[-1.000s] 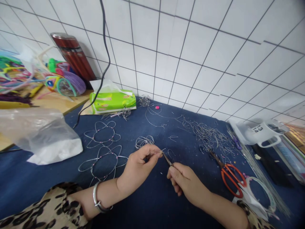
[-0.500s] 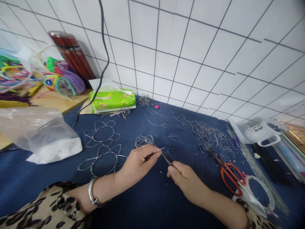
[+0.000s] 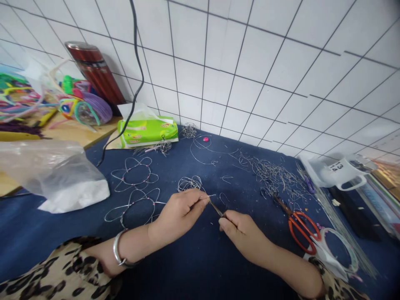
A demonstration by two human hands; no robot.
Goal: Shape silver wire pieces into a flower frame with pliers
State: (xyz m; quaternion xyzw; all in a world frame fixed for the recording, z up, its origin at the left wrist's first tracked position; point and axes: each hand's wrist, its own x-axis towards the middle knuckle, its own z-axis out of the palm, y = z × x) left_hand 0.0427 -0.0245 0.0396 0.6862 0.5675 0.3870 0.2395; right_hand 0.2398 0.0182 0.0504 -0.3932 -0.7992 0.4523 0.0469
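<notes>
Left hand point(image 3: 178, 212) shifted leftward, pinching wire point(image 3: 212, 195) between hands, right hand point(image 3: 242, 233) clasping pointed tool point(image 3: 216, 209)

Over on the left, the rear wire flower point(image 3: 138, 184) lies on the tablecloth point(image 3: 243, 277) just behind the front wire flower point(image 3: 133, 202), the plastic bag point(image 3: 73, 179) left of both. Tissue pack point(image 3: 150, 132) behind them, near the wall point(image 3: 243, 75); flask point(image 3: 98, 75) farther left. Wire coil point(image 3: 190, 183): behind the left hand point(image 3: 178, 214). Across, past the right hand point(image 3: 242, 233), scissors point(image 3: 292, 216) lie before the wire heap point(image 3: 275, 173); the mug point(image 3: 342, 176), as far as that blurred side shows, stands right of it.
</notes>
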